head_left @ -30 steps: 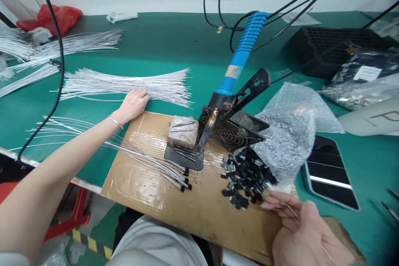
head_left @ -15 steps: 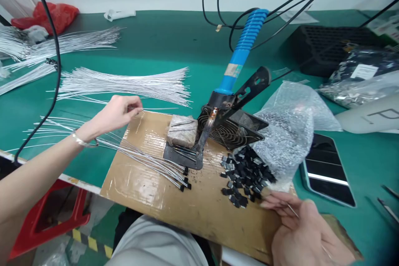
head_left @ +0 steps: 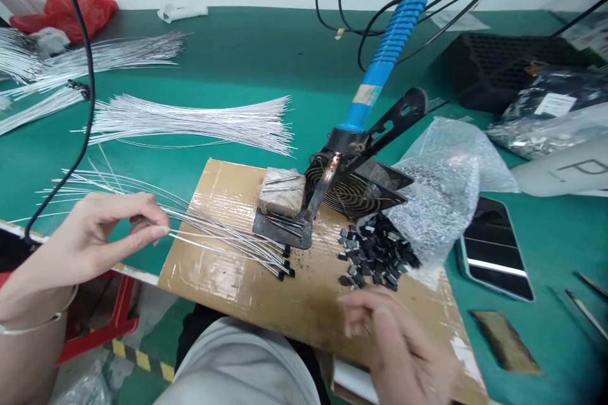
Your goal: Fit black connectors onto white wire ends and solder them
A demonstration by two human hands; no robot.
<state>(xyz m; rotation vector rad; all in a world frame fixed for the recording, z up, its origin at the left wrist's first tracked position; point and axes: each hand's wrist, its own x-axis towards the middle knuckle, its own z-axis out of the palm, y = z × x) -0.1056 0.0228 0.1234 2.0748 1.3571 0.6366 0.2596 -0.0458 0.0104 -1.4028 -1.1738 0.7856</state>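
My left hand (head_left: 102,231) hovers off the left edge of the cardboard board (head_left: 228,281), thumb and forefinger pinched on a thin white wire (head_left: 108,168) that runs up and to the left. Just right of it lie several wires with black ends (head_left: 228,242) fanned across the board. My right hand (head_left: 396,348) is blurred, fingers curled, low over the board just below a pile of small black parts (head_left: 375,253). Whether it holds anything cannot be made out. A blue-handled soldering iron (head_left: 387,57) rests in its stand beside a grey sponge block (head_left: 282,193).
A loose bundle of white wires (head_left: 190,123) lies on the green table behind the board, with more bundles at far left. A bubble-wrap bag (head_left: 441,196) spills the black parts. A phone (head_left: 494,253), a fan grille (head_left: 351,199), a black tray (head_left: 503,57) and hanging cables (head_left: 88,76) surround it.
My left hand left the wire bundle with one wire pinched and pulled back toward me, to the left of the board. My right hand slid left, below the black parts.
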